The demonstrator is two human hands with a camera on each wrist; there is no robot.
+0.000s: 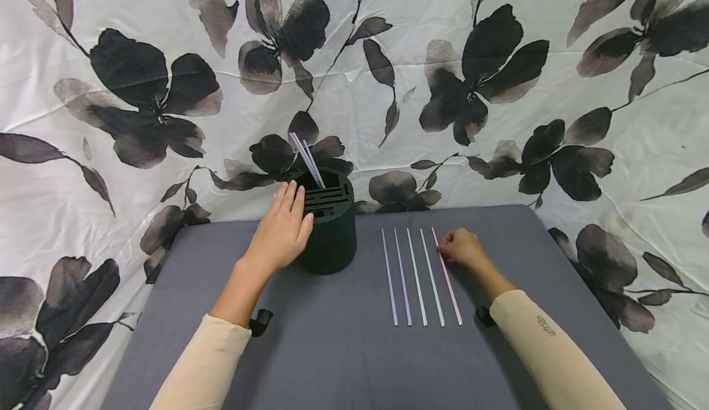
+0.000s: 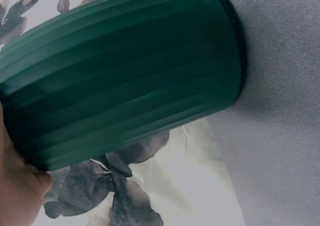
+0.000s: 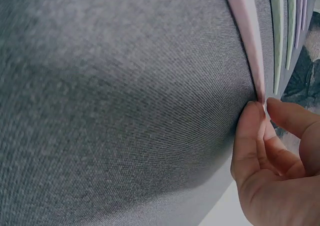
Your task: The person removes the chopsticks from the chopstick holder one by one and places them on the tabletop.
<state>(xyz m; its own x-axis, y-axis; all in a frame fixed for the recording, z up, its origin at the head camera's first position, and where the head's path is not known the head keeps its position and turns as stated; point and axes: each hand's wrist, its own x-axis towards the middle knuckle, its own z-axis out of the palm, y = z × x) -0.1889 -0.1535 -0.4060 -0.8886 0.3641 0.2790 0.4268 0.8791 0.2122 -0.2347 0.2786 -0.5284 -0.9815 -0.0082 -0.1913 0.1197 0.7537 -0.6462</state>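
Note:
A dark green ribbed holder (image 1: pixel 328 244) with a slotted top stands upright at the back of the table, and a few pale straws (image 1: pixel 308 160) lean in its open rear section. My left hand (image 1: pixel 282 225) rests on its left rim, fingers stretched over the top edge; in the left wrist view the ribbed side (image 2: pixel 125 76) fills much of the picture. At the right, the thumb and fingertips of my right hand (image 1: pixel 462 249) pinch a pink straw (image 1: pixel 447 277) near its far part. The pink straw (image 3: pixel 250 41) lies along the grey cloth in the right wrist view.
Left of the pink straw, two pale green straws (image 1: pixel 417 277) and two lilac straws (image 1: pixel 389 277) lie side by side, spaced apart. Grey cloth covers the table (image 1: pixel 332 348). A white floral curtain (image 1: pixel 388 151) hangs right behind its back edge.

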